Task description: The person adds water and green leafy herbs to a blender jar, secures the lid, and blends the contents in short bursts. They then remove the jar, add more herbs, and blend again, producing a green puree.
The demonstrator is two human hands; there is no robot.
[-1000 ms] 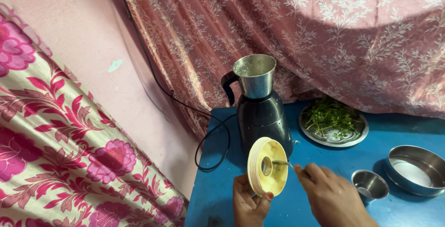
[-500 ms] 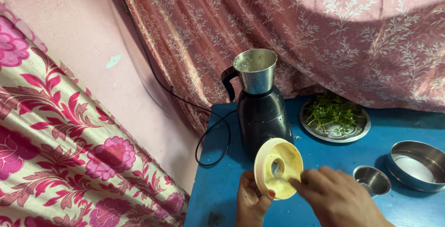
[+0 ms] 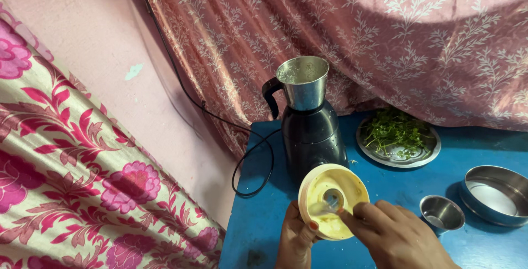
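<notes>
- Lid (image 3: pixel 333 200), round and cream-yellow, is tilting up over the front part of the blue table (image 3: pixel 258 219); my left hand (image 3: pixel 296 240) is gripping its lower rim, thumb on the inner face
- I am pinching a small spoon (image 3: pixel 329 203) in my right hand (image 3: pixel 393 236), its bowl lying inside the lid
- Just behind the lid, a black mixer base with an open steel jar (image 3: pixel 303 85) is standing near the table's left edge
- I am seeing a plate of greens (image 3: pixel 397 137) toward the back edge; a small steel cup (image 3: pixel 441 212) and a steel bowl (image 3: pixel 495 195) are sitting near the right edge
</notes>
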